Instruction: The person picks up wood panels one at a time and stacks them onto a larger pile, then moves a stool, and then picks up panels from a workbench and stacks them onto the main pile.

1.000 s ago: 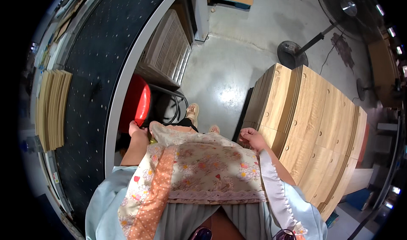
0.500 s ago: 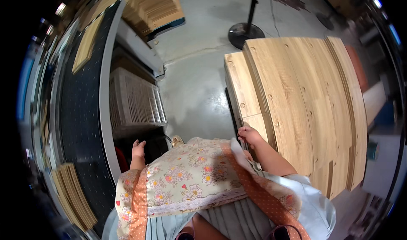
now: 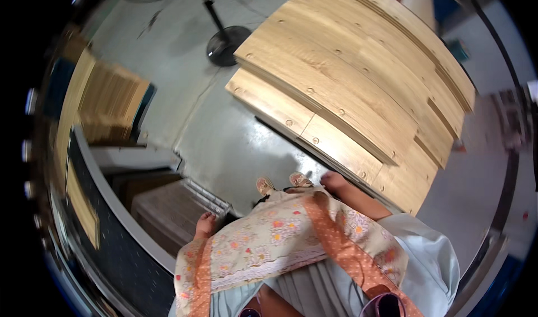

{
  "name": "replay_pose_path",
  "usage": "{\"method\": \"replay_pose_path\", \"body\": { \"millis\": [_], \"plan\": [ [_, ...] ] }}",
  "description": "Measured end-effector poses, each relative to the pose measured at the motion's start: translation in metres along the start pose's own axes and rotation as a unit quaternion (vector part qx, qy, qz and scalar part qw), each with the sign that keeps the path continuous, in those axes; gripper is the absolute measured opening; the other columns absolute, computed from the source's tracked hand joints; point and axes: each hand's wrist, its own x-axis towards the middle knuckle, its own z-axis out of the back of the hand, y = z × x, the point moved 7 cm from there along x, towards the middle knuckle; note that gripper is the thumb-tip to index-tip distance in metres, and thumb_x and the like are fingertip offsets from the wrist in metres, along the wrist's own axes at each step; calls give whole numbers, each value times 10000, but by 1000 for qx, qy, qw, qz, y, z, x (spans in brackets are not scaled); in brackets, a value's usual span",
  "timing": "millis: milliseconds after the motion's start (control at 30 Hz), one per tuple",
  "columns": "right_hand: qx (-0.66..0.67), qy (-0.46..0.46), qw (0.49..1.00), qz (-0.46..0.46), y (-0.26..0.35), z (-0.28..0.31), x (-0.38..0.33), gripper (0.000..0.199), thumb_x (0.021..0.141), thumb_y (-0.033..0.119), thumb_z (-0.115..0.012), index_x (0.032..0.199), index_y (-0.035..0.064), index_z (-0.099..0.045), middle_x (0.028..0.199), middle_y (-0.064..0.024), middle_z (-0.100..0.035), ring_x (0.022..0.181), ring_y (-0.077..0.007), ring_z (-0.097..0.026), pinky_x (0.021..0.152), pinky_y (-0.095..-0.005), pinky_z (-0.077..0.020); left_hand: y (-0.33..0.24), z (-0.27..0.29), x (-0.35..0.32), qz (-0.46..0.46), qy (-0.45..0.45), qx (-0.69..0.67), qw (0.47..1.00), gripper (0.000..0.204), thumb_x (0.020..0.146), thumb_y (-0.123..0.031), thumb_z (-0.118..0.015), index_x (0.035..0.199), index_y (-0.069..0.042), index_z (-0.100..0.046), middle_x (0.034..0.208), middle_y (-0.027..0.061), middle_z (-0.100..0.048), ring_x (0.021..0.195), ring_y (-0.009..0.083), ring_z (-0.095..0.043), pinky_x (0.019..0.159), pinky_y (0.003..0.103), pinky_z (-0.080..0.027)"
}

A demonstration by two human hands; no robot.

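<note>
My left hand hangs beside the floral apron, near the slatted crate under the workbench. Its fingers are loosely bent and a little apart, with nothing seen in them. My right hand is at the near edge of a big stack of wood-grain boards; whether it touches them I cannot tell. Motion smears its fingers, and no held thing shows. The boards lie in stepped layers, with round holes along them. My shoes stand on the grey floor between the bench and the stack.
A black-topped workbench with a pale metal edge runs along the left, a wooden strip lying on it. Beyond it stands a pile of brown panels. The round base of a stand fan is on the floor behind the boards.
My view has turned to the right, so the board stack now spreads across the upper middle. The bench and crate have shifted lower left. Both hands remain low at my sides.
</note>
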Motion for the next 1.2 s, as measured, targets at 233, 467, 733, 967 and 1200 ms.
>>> {"method": "replay_pose_path", "body": {
  "millis": [233,467,733,967,1200],
  "plan": [
    [110,-142,959,-219,-132,-21,-145,352,654,290,-634,921,60,-631,928,-156,-624,874,-281,-592,780,-334,-461,-103,-82,129,-57,104,196,973,241,810,-206,-545,1006,-70,-511,713,12,-520,570,105,-462,442,259,-351],
    [24,-148,979,-135,-153,-57,-162,335,682,261,-649,949,62,-620,940,-137,-623,899,-253,-585,778,-327,-455,-137,-195,167,-362,189,374,833,308,878,-307,-433,1068,-93,-547,980,71,-580,904,185,-544,790,333,-443],
    [311,-228,923,16,-260,-24,-231,275,698,158,-641,952,60,-598,896,-135,-623,835,-236,-593,738,-321,-469,-24,-275,143,-411,254,554,678,273,867,-264,-455,1009,-53,-555,888,92,-579,824,201,-553,740,344,-452],
    [177,-283,906,-261,-413,-19,-385,330,644,177,-620,955,66,-617,974,-158,-610,914,-299,-579,797,-358,-466,11,-437,-87,-412,251,627,612,294,818,-300,-538,940,-35,-570,754,66,-579,674,153,-536,612,310,-443],
    [357,-442,806,-167,-439,-24,-371,158,712,128,-607,841,38,-597,736,-94,-605,665,-150,-514,633,-298,-447,-38,-645,-186,-257,396,538,698,233,803,-231,-551,922,-32,-568,708,58,-595,621,127,-540,558,260,-438]
  ]
}}
